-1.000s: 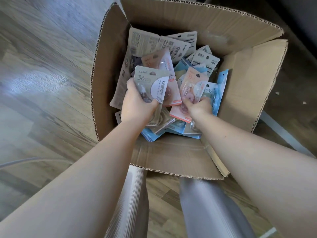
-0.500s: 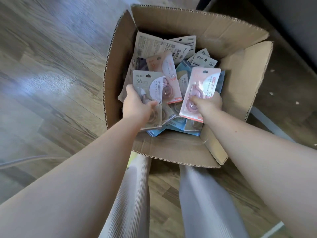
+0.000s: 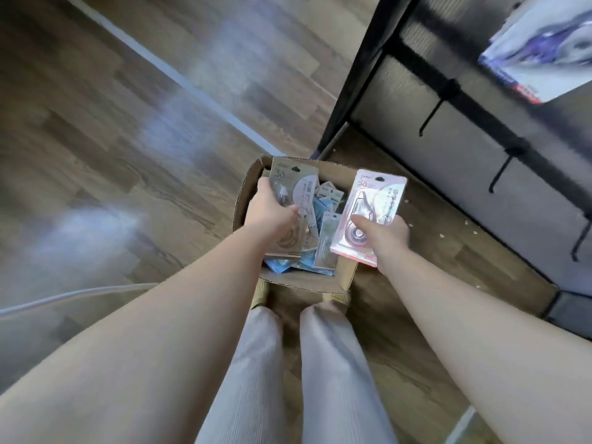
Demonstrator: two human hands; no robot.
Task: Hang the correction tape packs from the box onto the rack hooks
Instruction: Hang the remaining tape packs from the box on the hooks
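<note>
My left hand (image 3: 270, 216) grips a grey correction tape pack (image 3: 293, 187) and holds it upright above the open cardboard box (image 3: 246, 187). My right hand (image 3: 386, 237) grips a pink correction tape pack (image 3: 371, 200) over the box's right side. Several more blue and grey packs (image 3: 323, 225) lie loose inside the box on the floor. The black rack (image 3: 455, 91) stands at the upper right, with bare black hooks (image 3: 431, 118) sticking out. One pack (image 3: 541, 56) hangs on the rack at the top right.
The box stands on a wooden floor (image 3: 112, 139) just in front of my feet and legs (image 3: 320, 363). The rack's base foot (image 3: 567, 309) reaches the floor at the right. A pale curved edge (image 3: 64, 296) lies at the left.
Both hands have lifted their packs up out of the box. My view has risen and swung right, so the box looks smaller and the rack has come into sight.
</note>
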